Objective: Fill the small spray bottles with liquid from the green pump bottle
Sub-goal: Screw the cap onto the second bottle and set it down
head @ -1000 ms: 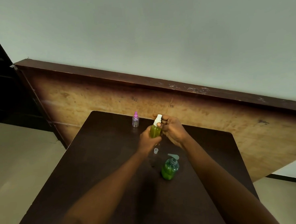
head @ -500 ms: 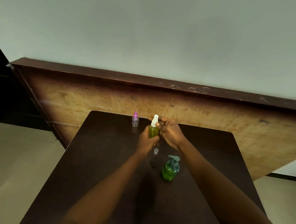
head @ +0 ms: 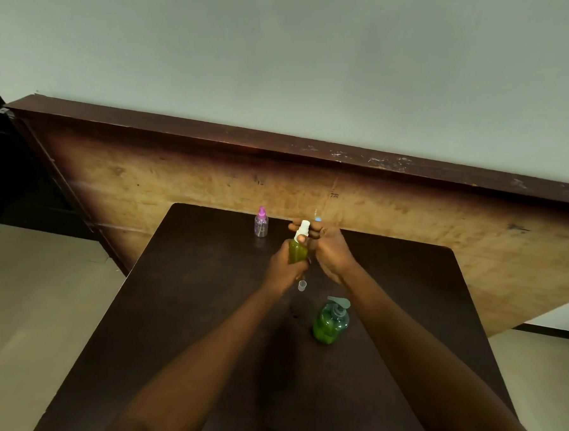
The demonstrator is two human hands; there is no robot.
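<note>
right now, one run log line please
left hand: grips green spray bottle | right hand: pinches white sprayer top | green pump bottle: untouched

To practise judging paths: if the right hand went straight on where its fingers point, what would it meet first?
Beyond the white spray head it pinches, the right hand probably meets the pink-capped bottle.

Glossy plastic pump bottle, matt wood table

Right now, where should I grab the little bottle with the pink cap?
Probably its clear round body, pinched side to side, coming from its left. The pink-capped bottle stands upright, its cap tapers thin, and the left hand holds a green spray bottle just right of it.
</note>
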